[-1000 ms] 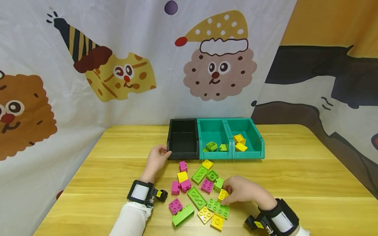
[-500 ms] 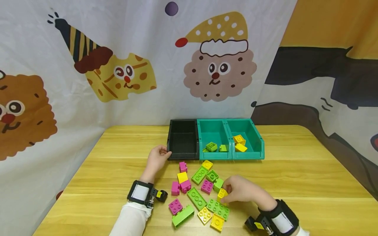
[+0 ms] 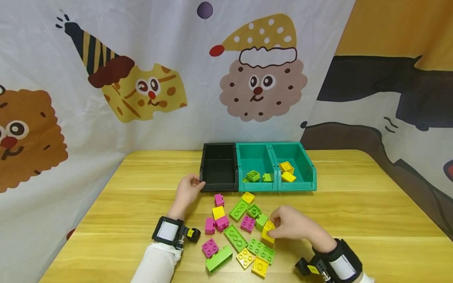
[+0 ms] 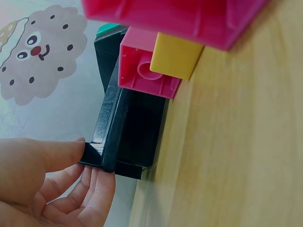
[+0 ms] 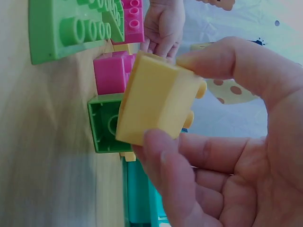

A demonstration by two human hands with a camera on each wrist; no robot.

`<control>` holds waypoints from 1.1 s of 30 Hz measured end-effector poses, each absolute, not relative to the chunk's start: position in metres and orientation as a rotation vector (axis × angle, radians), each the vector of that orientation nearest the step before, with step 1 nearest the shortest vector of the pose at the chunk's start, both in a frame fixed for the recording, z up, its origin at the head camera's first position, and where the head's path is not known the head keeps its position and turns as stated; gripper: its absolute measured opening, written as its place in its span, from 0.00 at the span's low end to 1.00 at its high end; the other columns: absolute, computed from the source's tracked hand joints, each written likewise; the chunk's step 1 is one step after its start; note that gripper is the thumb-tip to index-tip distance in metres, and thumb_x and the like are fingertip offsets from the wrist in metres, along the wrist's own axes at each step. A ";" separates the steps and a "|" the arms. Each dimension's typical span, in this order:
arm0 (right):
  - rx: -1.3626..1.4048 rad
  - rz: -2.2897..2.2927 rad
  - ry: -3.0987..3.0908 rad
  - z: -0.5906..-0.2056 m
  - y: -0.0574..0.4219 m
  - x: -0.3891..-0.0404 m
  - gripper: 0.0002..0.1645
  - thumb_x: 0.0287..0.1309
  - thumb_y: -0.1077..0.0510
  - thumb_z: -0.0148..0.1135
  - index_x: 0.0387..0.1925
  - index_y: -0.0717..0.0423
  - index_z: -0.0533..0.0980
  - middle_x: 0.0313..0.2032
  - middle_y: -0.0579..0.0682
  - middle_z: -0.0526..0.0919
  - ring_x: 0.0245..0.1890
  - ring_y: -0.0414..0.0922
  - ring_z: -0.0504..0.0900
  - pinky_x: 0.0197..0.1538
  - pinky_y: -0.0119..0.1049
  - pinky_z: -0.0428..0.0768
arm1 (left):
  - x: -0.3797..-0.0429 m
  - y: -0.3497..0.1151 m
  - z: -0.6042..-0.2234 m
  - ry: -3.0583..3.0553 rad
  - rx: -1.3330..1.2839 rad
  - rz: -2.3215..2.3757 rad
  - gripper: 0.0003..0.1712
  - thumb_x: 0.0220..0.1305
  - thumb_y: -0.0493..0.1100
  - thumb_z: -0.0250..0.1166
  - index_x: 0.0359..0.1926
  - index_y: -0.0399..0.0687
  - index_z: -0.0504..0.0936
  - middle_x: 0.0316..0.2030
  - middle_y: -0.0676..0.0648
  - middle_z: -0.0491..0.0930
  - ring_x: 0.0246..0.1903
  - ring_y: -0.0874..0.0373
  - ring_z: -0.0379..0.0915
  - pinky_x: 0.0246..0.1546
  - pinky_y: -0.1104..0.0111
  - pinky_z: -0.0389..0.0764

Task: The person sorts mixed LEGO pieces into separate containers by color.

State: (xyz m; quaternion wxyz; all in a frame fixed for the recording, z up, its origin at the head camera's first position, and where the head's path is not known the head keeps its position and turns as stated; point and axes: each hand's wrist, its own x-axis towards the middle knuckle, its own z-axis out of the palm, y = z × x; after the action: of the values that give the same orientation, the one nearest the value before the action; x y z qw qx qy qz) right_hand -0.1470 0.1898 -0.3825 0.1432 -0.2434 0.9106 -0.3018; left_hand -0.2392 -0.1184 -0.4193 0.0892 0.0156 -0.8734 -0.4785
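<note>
My right hand [image 3: 293,223] pinches a yellow toy building brick [image 5: 154,101] between thumb and fingers. It holds the brick tilted above the tabletop, and the right wrist view shows its studs facing the palm side. Green and pink bricks lie just behind it. With thumb and fingertips, my left hand [image 3: 188,192] grips the front left corner of a black bin [image 3: 219,169]. Between the hands, loose bricks are scattered: a pink brick [image 3: 210,247], a long green brick [image 3: 235,238], a square yellow brick [image 3: 260,267] and several others.
Joined to the black bin's right are two teal bins: the middle bin [image 3: 256,155] contains green bricks, and the right bin [image 3: 293,153] contains yellow bricks. A printed cloth [image 3: 198,129] hangs behind the wooden table [image 3: 371,204].
The yellow brick, earlier low beside the green ones, is now lifted and tilted in my right hand, which has shifted slightly up and right. My left hand stays on the black bin.
</note>
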 end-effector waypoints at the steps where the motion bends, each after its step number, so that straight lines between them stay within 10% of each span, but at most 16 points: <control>1: -0.705 -0.874 2.629 -0.382 0.190 -0.147 0.23 0.42 0.57 0.69 0.12 0.49 0.61 0.11 0.38 0.58 0.13 0.33 0.54 0.20 0.26 0.53 | -0.239 -0.119 -0.420 -2.598 0.044 -1.420 0.10 0.60 0.37 0.65 0.38 0.33 0.78 0.33 0.38 0.79 0.33 0.50 0.74 0.39 0.61 0.78; 33: -0.488 -1.063 2.982 -0.349 0.233 -0.171 0.15 0.47 0.58 0.70 0.16 0.59 0.72 0.15 0.43 0.66 0.17 0.36 0.64 0.21 0.27 0.63 | -0.236 -0.117 -0.416 -2.598 0.033 -1.448 0.10 0.60 0.37 0.64 0.38 0.32 0.78 0.34 0.38 0.78 0.33 0.51 0.74 0.38 0.61 0.77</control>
State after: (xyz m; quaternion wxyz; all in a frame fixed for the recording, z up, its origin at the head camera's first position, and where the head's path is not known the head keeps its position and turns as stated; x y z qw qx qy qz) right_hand -0.1707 0.2327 -0.3493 -0.0306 -0.1522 0.9305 -0.3317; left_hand -0.2360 -0.1167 -0.4161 0.0835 0.0111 -0.8705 -0.4850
